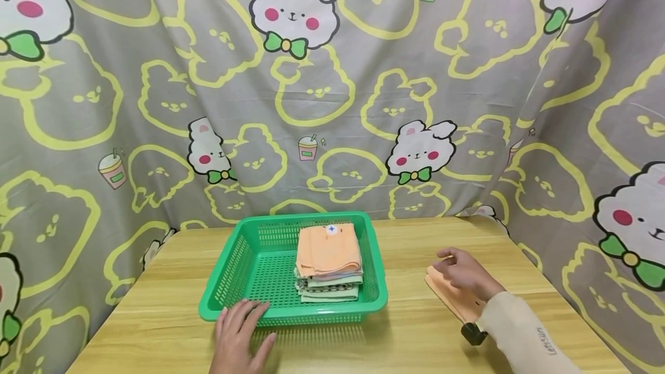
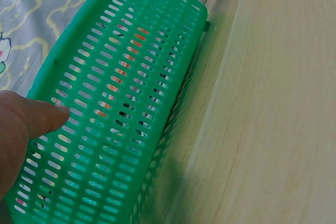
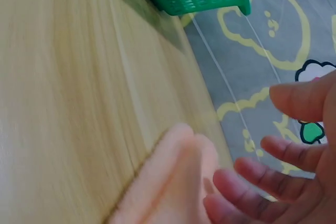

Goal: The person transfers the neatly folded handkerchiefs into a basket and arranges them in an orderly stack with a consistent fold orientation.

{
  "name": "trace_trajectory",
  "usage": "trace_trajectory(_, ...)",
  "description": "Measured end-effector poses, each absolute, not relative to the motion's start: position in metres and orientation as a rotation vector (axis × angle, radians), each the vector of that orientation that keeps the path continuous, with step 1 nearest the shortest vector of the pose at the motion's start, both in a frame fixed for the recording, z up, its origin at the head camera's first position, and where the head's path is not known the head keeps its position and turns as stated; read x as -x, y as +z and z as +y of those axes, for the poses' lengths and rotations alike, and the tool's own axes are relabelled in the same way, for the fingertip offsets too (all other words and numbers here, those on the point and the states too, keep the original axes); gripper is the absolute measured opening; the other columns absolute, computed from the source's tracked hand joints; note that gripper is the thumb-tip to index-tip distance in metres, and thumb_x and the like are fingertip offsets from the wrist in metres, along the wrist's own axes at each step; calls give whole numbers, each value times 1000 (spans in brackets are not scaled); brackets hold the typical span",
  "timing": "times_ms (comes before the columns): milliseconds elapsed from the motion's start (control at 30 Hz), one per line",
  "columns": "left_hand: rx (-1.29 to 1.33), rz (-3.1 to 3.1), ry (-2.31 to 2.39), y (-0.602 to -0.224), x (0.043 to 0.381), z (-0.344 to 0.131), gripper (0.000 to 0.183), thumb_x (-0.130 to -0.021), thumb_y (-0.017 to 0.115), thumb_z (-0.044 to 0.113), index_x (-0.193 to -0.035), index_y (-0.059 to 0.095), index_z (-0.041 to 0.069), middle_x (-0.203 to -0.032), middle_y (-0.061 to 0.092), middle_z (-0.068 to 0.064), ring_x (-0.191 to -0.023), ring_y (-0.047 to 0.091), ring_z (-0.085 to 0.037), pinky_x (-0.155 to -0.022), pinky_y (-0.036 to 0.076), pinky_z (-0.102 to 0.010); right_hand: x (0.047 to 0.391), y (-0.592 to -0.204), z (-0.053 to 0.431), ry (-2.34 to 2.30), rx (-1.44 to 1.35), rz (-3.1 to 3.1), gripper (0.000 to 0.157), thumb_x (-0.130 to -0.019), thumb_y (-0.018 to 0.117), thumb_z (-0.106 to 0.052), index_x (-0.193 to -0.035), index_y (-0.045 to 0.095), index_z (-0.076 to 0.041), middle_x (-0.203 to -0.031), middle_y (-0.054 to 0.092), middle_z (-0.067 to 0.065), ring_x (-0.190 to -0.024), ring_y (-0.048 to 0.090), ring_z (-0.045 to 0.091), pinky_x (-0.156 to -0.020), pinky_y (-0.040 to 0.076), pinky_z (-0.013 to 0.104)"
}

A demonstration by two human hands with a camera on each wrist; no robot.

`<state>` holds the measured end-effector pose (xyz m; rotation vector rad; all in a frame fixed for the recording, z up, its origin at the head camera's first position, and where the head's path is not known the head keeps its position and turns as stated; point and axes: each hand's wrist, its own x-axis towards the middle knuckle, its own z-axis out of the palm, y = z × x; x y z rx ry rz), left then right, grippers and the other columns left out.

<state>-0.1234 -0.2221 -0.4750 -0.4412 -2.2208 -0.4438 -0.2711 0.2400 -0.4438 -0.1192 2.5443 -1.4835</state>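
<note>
A green plastic basket (image 1: 249, 221) holds a stack of folded cloths, with an orange towel (image 1: 327, 251) on top. My left hand (image 1: 239, 333) is at the near rim toward the left corner. Its fingers lie over the rim, and its thumb (image 2: 50, 118) is against the slotted outer wall in the left wrist view. To the right of the basket, another folded orange towel (image 1: 457, 296) lies on the table. Just over that towel is my right hand (image 1: 464, 275), holding nothing. In the right wrist view its fingers (image 3: 268, 177) are spread and loosely bent beside the towel.
The wooden table (image 1: 405, 333) carries the basket and the loose towel. A grey curtain (image 1: 353, 103) with rabbit prints hangs along the back and both sides. A black strap piece (image 1: 473, 333) sits at the right wrist, below a beige sleeve (image 1: 519, 328).
</note>
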Motion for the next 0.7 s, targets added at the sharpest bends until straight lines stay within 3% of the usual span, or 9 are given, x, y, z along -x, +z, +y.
trace_trajectory(267,439,-2224,-437,-475,124,-222,58,-65,80,23,-119,64,9,-113,60,-12,-110,49,-36,-106,17,-49,265,-440,268,-1404,60,2575,65,-96,59,-36,-139,37,7,-126,51,27,-102,60,37,-75,53,45)
trace_trajectory(467,437,-2226,-445,-474,124,-223,58,-65,80,22,-118,64,8,-113,61,-11,-111,49,-35,-102,21,-54,260,-440,292,-1312,49,2661,65,-96,60,-32,-138,35,11,-127,46,34,-100,57,37,-70,51,41)
trace_trajectory(700,436,-2227,-448,-474,124,-222,57,-65,80,23,-118,64,8,-113,60,-11,-111,49,-35,-101,21,-54,259,-442,313,-1071,28,2827,70,-92,64,-35,-131,39,17,-116,51,37,-103,53,48,-79,47,51)
